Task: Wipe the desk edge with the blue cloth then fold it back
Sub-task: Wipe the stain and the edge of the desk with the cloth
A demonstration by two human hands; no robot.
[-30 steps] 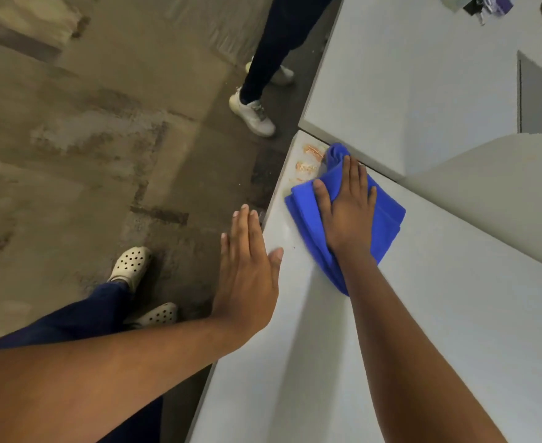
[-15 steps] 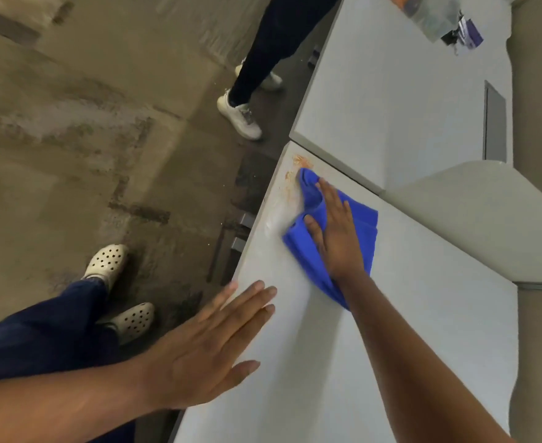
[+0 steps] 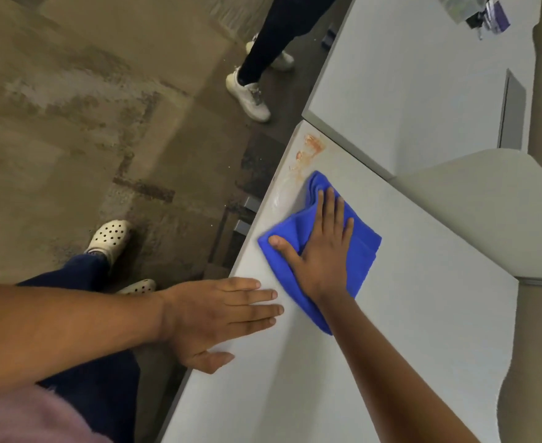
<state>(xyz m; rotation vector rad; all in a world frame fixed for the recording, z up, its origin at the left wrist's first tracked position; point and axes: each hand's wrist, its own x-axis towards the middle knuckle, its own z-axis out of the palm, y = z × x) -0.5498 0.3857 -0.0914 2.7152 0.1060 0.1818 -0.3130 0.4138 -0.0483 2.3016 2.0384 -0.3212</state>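
Note:
A folded blue cloth [image 3: 364, 247] lies on the pale grey desk [image 3: 423, 330], close to its left edge. My right hand [image 3: 322, 247] presses flat on the cloth, fingers spread and pointing away from me. An orange smear [image 3: 309, 148] and a wet streak mark the desk edge just beyond the cloth. My left hand [image 3: 218, 314] lies flat on the desk edge nearer to me, fingers together and pointing right, a short gap from the cloth.
A second desk [image 3: 407, 75] adjoins at the far side, with small items [image 3: 487, 14] at its far end. A curved partition [image 3: 487, 212] stands to the right. Another person's legs and white shoes [image 3: 250, 94] stand on the floor beside the desk corner.
My right hand has dragged the cloth back toward me along the edge, uncovering the orange smear. My left hand has swung from upright beside the desk to flat on its edge.

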